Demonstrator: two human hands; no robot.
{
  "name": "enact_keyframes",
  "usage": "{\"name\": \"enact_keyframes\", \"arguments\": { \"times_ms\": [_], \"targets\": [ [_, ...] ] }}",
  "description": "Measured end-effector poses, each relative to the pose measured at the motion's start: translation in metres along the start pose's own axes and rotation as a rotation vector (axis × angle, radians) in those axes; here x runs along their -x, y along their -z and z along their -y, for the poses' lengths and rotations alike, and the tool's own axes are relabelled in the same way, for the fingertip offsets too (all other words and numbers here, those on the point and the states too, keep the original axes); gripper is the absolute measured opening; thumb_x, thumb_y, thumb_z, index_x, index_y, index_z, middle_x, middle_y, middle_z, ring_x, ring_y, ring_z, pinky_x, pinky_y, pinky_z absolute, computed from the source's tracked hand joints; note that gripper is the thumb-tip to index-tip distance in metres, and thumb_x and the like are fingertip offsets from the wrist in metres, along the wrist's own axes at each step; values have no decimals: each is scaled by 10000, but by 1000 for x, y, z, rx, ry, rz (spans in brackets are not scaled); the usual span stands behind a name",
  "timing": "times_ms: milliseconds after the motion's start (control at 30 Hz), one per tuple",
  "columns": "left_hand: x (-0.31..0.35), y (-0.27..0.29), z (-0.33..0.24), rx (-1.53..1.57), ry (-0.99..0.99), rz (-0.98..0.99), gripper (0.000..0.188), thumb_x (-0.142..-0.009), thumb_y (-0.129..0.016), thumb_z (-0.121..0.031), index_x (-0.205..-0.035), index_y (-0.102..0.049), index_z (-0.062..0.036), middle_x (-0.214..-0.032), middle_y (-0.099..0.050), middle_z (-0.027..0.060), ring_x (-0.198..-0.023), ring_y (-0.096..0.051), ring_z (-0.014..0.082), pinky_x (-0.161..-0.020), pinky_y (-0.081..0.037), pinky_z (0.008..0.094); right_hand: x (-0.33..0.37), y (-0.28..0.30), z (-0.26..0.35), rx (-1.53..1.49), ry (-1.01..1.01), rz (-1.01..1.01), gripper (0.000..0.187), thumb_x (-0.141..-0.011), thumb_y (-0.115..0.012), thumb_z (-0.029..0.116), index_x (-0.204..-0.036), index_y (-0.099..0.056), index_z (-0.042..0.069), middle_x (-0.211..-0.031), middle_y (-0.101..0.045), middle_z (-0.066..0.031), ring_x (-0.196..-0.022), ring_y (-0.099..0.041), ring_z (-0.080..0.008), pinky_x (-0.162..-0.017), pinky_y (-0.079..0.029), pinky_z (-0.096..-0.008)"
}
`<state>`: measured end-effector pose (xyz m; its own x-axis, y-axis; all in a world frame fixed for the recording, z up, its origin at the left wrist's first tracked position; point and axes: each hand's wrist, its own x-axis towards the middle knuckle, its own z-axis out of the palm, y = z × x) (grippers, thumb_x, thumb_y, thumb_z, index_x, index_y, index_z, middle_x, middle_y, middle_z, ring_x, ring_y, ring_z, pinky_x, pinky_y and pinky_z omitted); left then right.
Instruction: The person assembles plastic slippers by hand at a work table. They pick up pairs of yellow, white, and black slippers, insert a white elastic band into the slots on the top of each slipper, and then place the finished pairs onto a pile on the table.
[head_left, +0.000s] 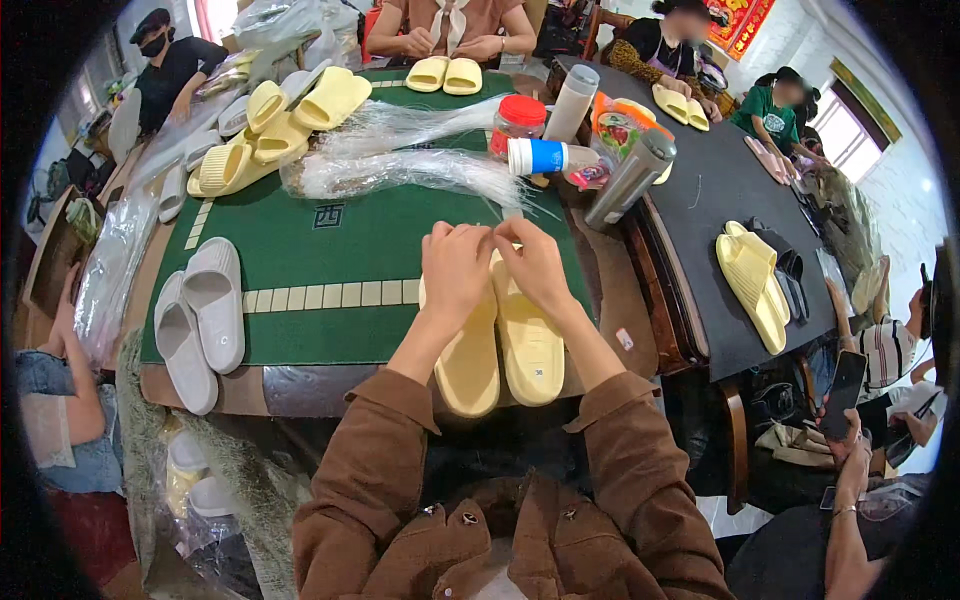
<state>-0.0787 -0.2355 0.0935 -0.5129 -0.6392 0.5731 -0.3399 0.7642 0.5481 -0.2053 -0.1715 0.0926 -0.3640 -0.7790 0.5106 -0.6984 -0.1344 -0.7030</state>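
Note:
A pair of pale yellow slides, left slide point(468, 365) and right slide point(530, 345), lies side by side at the near table edge, heels toward me. My left hand point(456, 268) and my right hand point(533, 265) meet over their toe ends, partly covering the straps. The fingers of both hands are bent and pinched close together. Whatever is between the fingertips is too thin or hidden to make out. Just beyond my fingers lie the loose ends of a bundle of clear thin plastic strands point(420, 175).
Grey slides point(214, 305) lie at the left. Yellow slides point(335, 98) are heaped at the far left. A red-lidded jar point(517, 125), a tilted paper cup point(537, 156) and a steel flask point(632, 178) stand or lie at the right. People sit around the tables.

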Motion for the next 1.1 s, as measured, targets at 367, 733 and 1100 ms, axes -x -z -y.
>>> {"name": "enact_keyframes", "arguments": {
  "times_ms": [367,733,1100],
  "targets": [
    [6,-13,11,571,411,-214,142,-905,-518,-71,-913,-633,13,-816,-649,105,-757,-618,197,-701,-476,322,10,2,-14,-72,-85,43,105,-840,-600,68,-909,-627,-7,-837,-664,-131,-785,-652,-248,-693,-506,-338],
    [14,-25,14,122,159,-161,137,-856,-570,-89,-967,-641,-49,-950,-651,79,-912,-561,279,-841,-429,396,4,-7,-20,38,-30,17,103,-840,-572,75,-896,-650,41,-844,-656,-128,-775,-636,-290,-690,-498,-369],
    [16,-24,11,292,225,-146,85,-866,-583,-95,-860,-592,-11,-839,-620,118,-820,-573,307,-730,-445,409,7,0,-16,-85,-69,96,177,-852,-578,81,-1012,-620,19,-829,-686,-135,-752,-672,-266,-685,-516,-347]
  ]
}}
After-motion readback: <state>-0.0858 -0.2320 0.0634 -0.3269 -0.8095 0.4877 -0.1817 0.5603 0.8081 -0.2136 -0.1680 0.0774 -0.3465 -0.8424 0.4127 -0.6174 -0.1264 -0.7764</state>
